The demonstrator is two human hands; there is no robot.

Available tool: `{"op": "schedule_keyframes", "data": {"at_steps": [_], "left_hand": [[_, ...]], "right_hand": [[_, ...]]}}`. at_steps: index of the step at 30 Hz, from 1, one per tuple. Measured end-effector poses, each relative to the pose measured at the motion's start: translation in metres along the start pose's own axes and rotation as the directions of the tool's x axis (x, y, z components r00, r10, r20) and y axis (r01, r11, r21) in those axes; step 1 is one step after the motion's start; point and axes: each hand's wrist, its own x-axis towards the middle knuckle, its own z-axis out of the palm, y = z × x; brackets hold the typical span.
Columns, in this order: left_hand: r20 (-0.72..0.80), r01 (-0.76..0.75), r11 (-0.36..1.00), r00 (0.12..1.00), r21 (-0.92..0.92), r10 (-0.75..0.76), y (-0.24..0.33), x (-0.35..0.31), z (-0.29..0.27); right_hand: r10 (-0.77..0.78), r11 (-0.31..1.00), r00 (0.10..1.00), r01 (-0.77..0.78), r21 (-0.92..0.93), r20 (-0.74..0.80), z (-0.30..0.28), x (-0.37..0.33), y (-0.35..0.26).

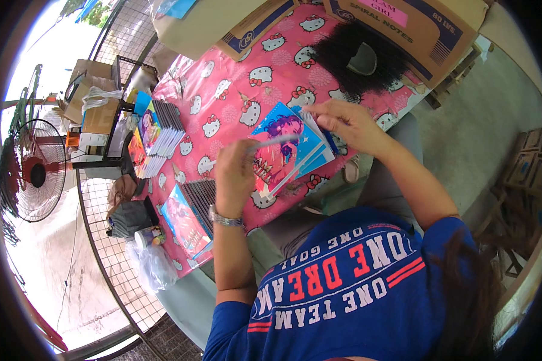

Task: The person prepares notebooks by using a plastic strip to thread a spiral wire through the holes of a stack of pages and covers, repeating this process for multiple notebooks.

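Note:
A notebook with a blue and pink illustrated cover lies at a slant on the table in front of me, its white inner sheets showing at the right side. My right hand is closed at its upper right corner, thumb and fingers pinched together. What they pinch is hidden. Over the cover's left side, my left hand is closed around a thin, pale, stick-like thing, blurred by motion, which points right across the cover. A heap of black spiral binding coils lies farther back, with a grey-green half-round piece on it.
A pink patterned cloth covers the table. Stacked notebooks stand at the left, and spiral-bound ones lie near the front left edge. Cardboard boxes line the back. A fan stands beyond the table's left side.

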Motion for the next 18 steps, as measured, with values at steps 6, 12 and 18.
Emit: {"op": "schedule_keyframes", "data": {"at_steps": [6,12,18], "left_hand": [[-0.068,-0.179,0.978,0.98,0.107,0.187,0.002,-0.003,0.013],[-0.119,-0.239,0.949,0.956,0.206,0.267,0.002,0.014,0.026],[-0.118,-0.208,0.955,0.964,0.213,0.237,0.002,0.015,0.027]], "right_hand": [[-0.161,0.981,0.985,0.166,-0.097,0.055,0.007,0.014,-0.011],[-0.33,0.88,0.942,0.332,-0.339,0.067,-0.002,0.024,-0.022],[-0.125,0.986,0.972,0.144,-0.08,0.2,0.0,0.016,-0.02]]}}
